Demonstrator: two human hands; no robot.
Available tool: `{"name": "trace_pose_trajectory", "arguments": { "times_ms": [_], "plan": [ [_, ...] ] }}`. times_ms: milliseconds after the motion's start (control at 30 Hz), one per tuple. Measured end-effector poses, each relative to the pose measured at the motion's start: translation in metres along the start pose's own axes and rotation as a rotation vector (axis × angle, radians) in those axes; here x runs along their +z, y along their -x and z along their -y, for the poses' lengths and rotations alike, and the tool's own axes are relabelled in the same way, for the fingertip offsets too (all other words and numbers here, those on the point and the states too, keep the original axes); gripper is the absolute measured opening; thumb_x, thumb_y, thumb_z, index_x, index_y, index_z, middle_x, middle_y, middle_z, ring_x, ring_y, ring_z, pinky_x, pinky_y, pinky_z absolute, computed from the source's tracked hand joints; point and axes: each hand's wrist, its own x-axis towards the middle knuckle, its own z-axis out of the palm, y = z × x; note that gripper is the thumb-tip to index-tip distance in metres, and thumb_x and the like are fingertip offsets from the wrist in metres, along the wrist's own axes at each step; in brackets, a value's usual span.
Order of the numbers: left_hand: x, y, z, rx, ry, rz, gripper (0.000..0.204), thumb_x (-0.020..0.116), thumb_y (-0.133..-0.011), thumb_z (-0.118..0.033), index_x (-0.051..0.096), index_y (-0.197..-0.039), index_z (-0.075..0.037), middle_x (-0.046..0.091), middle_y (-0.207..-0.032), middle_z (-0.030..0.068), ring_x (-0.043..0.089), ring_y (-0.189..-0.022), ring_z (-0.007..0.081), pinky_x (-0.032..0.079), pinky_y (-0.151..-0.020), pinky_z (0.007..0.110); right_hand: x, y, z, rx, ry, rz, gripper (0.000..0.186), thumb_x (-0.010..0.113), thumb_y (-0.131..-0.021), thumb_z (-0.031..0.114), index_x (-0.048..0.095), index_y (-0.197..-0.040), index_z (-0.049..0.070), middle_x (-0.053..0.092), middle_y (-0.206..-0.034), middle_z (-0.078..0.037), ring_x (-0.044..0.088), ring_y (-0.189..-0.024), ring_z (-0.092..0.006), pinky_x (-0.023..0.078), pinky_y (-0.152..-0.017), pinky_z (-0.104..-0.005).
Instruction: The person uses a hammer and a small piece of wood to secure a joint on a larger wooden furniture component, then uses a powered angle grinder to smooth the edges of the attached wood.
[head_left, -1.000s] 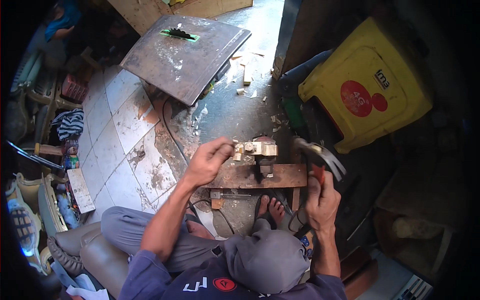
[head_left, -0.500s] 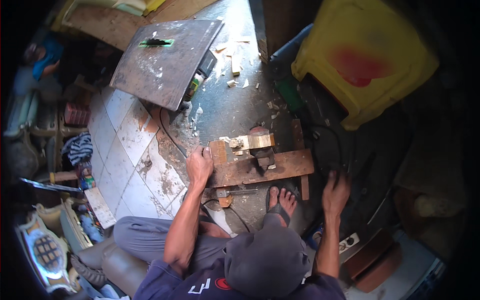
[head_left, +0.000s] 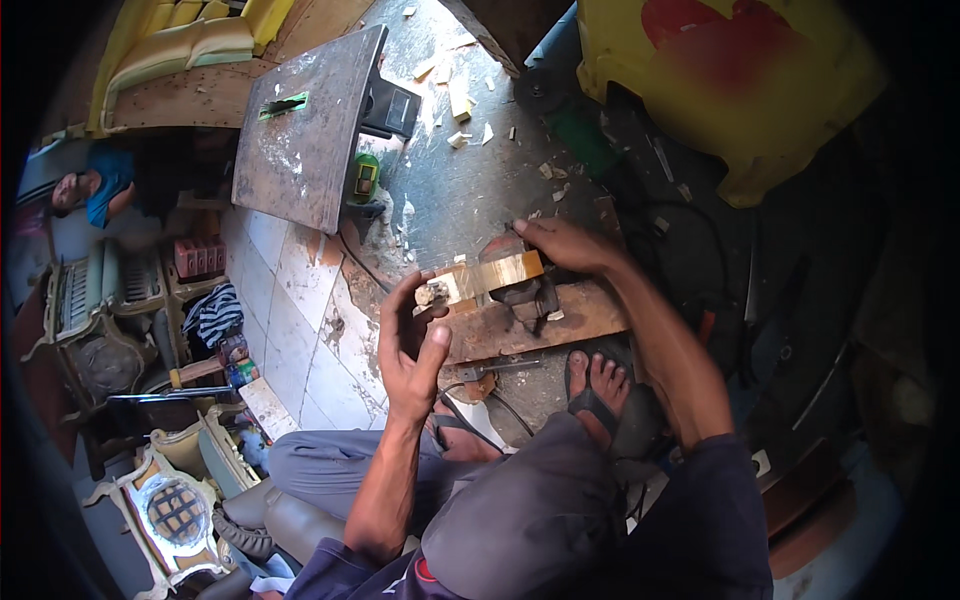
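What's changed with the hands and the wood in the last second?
The right hand let go of the hammer it held a second ago and moved up to the far end of the light wooden block. The left hand shifted to the block's near end, fingers touching it. The hammer is no longer in sight. The brown plank stays under the block, with the sandalled foot beside it.
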Motion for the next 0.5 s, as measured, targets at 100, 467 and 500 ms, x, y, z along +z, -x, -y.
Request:
{"name": "trace_pose_trajectory", "arguments": {
  "times_ms": [100, 467, 500],
  "plan": [
    [0.006, -0.001, -0.006, -0.038, -0.024, -0.014, 0.068, 0.072, -0.095, -0.019, 0.041, -0.152, 0.003, 0.049, -0.149, 0.0188, 0.053, -0.133, 0.027, 0.045, -0.112, 0.041, 0.008, -0.013, -0.023, -0.048, -0.028, -0.097, 0.064, 0.043, -0.108, 0.055, 0.069, -0.122, -0.002, 0.074, -0.109, -0.018, 0.069, -0.101, -0.0288, 0.051, -0.094, -0.0418],
    [0.067, -0.007, 0.014, -0.133, 0.24, -0.275, 0.07, 0.082, -0.09, -0.015, 0.037, -0.144, -0.005, 0.051, -0.138, 0.0152, 0.05, -0.131, 0.0262, 0.04, -0.115, 0.041, -0.011, -0.052, 0.032, 0.418, -0.093, 0.168, 0.063, 0.061, -0.096, 0.06, 0.073, -0.094, -0.002, 0.071, -0.087, -0.013, 0.068, -0.074, -0.0199, 0.054, -0.057, -0.0386],
    [0.076, -0.01, 0.018, -0.125, 0.234, -0.349, 0.065, 0.08, -0.089, -0.009, 0.039, -0.139, -0.006, 0.052, -0.134, 0.0144, 0.051, -0.128, 0.025, 0.04, -0.114, 0.041, -0.013, -0.057, 0.04, 0.453, -0.043, 0.198, 0.062, 0.064, -0.095, 0.06, 0.073, -0.09, -0.002, 0.071, -0.083, -0.011, 0.067, -0.072, -0.0191, 0.053, -0.058, -0.0378]
  ]
}}
